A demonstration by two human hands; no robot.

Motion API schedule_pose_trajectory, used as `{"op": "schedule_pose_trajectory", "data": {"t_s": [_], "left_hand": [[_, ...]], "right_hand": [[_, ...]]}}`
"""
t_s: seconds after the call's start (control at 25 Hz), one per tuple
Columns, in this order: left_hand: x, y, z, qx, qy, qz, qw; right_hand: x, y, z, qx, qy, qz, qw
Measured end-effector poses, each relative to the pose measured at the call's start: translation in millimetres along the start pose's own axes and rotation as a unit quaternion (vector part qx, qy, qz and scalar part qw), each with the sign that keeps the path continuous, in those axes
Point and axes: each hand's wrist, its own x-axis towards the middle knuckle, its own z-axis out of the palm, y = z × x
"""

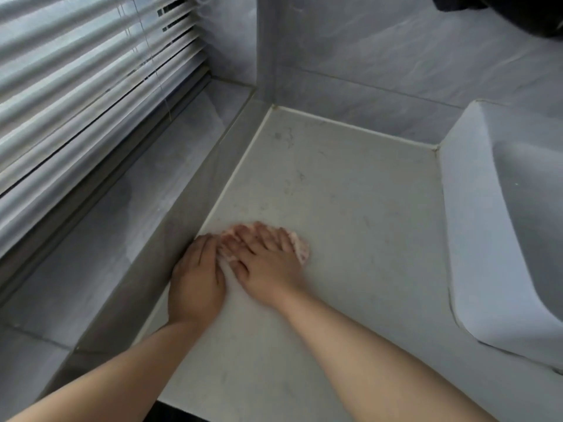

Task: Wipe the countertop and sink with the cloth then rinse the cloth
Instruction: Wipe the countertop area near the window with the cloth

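A small pinkish cloth (302,250) lies flat on the pale speckled countertop (350,214), near its left edge. My right hand (265,257) presses down on the cloth with spread, straight fingers and covers most of it. My left hand (198,278) lies flat beside it, fingertips touching the cloth's left end by the raised ledge. The white sink (502,226) stands on the counter at the right; only its left wall and part of its bowl show.
A grey tiled window ledge (128,226) runs along the counter's left side, under slatted blinds (85,74). Grey tiled walls (380,56) close the back corner. The counter's front edge is at the bottom, with dark floor below.
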Motion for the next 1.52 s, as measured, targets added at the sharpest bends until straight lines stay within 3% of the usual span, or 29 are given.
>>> {"op": "schedule_pose_trajectory", "data": {"t_s": [0.08,0.2,0.28,0.4,0.48,0.6,0.68,0.8,0.88,1.0,1.08,1.16,1.28,1.4,1.52], "left_hand": [[-2,3,0,0.068,-0.035,0.031,0.997],[-4,7,-1,0.126,-0.069,0.063,0.988],[-7,7,1,0.146,-0.09,0.089,0.981],[-15,7,0,0.155,-0.111,0.133,0.973],[-20,7,-3,0.167,-0.112,0.161,0.966],[-26,7,-7,0.171,-0.121,0.191,0.959],[-32,6,-10,0.167,-0.125,0.209,0.955],[-45,5,-15,0.155,-0.133,0.24,0.949],[-57,5,-16,0.144,-0.139,0.267,0.943],[-66,6,-17,0.136,-0.15,0.283,0.938],[-70,5,-19,0.125,-0.159,0.289,0.936],[-76,5,-22,0.117,-0.17,0.293,0.934],[-83,3,-22,0.101,-0.162,0.315,0.93],[-83,7,-22,0.099,-0.141,0.321,0.931],[-80,20,-23,0.07,-0.157,0.316,0.933]], "right_hand": [[-26,36,-7,-0.037,0.013,0.073,0.997],[-70,99,-23,-0.072,0.014,0.258,0.963],[-100,126,-34,-0.029,0.006,0.367,0.93],[-120,115,-31,0.005,0.013,0.449,0.893],[-118,81,-15,-0.023,0.04,0.42,0.906],[-117,12,5,-0.036,0.126,0.271,0.953],[-127,-18,13,-0.026,0.096,0.181,0.979],[-143,0,16,-0.078,0.077,0.106,0.988],[-154,25,13,-0.111,0.084,0.17,0.976],[-158,20,8,-0.055,0.096,0.33,0.937],[-161,-14,17,-0.042,0.122,0.3,0.945],[-172,-41,29,-0.053,0.142,0.204,0.967],[-193,-35,28,-0.071,0.162,0.118,0.977],[-204,-16,22,-0.044,0.226,0.123,0.965],[-201,-5,9,-0.016,0.216,0.185,0.959]]}}
